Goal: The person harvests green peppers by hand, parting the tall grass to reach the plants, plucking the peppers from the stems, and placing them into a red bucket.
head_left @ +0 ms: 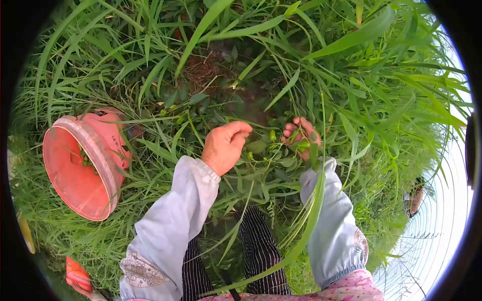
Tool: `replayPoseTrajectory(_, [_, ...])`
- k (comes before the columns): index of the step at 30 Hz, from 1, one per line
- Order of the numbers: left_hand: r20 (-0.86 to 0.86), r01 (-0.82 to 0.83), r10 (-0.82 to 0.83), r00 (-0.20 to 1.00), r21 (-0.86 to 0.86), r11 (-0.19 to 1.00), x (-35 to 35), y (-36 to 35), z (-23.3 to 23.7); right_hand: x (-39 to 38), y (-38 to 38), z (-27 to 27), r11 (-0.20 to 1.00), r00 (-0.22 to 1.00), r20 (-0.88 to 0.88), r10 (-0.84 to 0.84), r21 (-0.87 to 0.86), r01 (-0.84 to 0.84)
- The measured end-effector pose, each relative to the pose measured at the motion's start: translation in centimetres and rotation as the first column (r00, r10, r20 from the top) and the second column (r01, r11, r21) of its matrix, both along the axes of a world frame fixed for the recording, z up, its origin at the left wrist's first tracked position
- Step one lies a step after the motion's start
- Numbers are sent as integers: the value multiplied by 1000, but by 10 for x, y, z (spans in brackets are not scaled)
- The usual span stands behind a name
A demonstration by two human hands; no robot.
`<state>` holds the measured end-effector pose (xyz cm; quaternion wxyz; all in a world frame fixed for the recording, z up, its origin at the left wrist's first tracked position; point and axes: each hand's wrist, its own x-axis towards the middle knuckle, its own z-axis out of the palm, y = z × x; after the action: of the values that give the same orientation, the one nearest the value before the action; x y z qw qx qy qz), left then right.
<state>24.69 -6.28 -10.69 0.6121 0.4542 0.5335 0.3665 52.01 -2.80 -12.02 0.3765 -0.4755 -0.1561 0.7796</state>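
Note:
My left hand is closed, thumb and fingers pressed together, just left of a pepper plant; anything inside it is hidden. My right hand is curled round a branch of this plant, partly covered by leaves. A green pepper shows against its palm. Between the two hands hangs another small green pepper among the leaves.
A red bucket lies tilted in the grass at left, with some green peppers inside. Tall grass surrounds the plants, and a long blade crosses before my right sleeve. An orange-red object is at lower left.

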Motion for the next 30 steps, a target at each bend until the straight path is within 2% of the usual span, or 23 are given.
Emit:
replayPoseTrajectory(2, [-119, 88, -68, 991, 171, 981, 17, 4, -7, 8, 3, -10, 998, 986, -161, 42, 48, -34])
replayPoseTrajectory(3, [-87, 85, -76, 993, 109, 990, 25, 7, -5, 9, 4, -7, 998, 981, -186, 57, 43, -50])
replayPoseTrajectory(7, [-106, 14, 0, 994, 139, 990, 50, 33, -19, 6, 0, 5, 994, 960, -260, 105, 38, -98])
replayPoseTrajectory(10, [-159, 46, -30, 987, 99, 994, 69, 58, -36, 4, -2, 3, 996, 930, -357, 92, 25, -89])
replayPoseTrajectory(11, [-157, 82, -76, 985, 37, 996, 76, 65, -43, 4, -1, 0, 994, 909, -403, 106, 38, -99])
replayPoseTrajectory(14, [-178, 182, -178, 968, 9, 983, 94, 80, -55, 2, -1, -6, 992, 857, -500, 123, 62, -107])
replayPoseTrajectory(17, [12, 323, -322, 947, -31, 946, 120, 88, -85, -3, -3, -5, 996, 812, -578, 86, 43, -75])
replayPoseTrajectory(20, [168, 416, -404, 899, -44, 908, 138, 93, -109, -6, -2, -2, 996, 899, -428, 88, 18, -88])
replayPoseTrajectory(22, [234, 463, -440, 867, -49, 885, 137, 93, -101, -6, -3, -8, 997, 833, -547, 79, 42, -67])
replayPoseTrajectory(24, [351, 447, -407, 843, -37, 894, 138, 89, -107, -6, -3, -16, 997, 715, -696, 73, 64, -40])
replayPoseTrajectory(25, [407, 437, -387, 827, -33, 899, 138, 87, -110, -6, -5, -18, 999, 736, -676, 42, 39, -20])
replayPoseTrajectory(28, [603, 440, -230, 764, -227, 869, 131, 83, -101, -7, -8, -19, 998, 775, -632, 2, 52, 40])
replayPoseTrajectory(30, [576, 374, -186, 796, -226, 900, 123, 71, -83, -8, -7, -16, 997, 800, -599, -31, 35, 66])
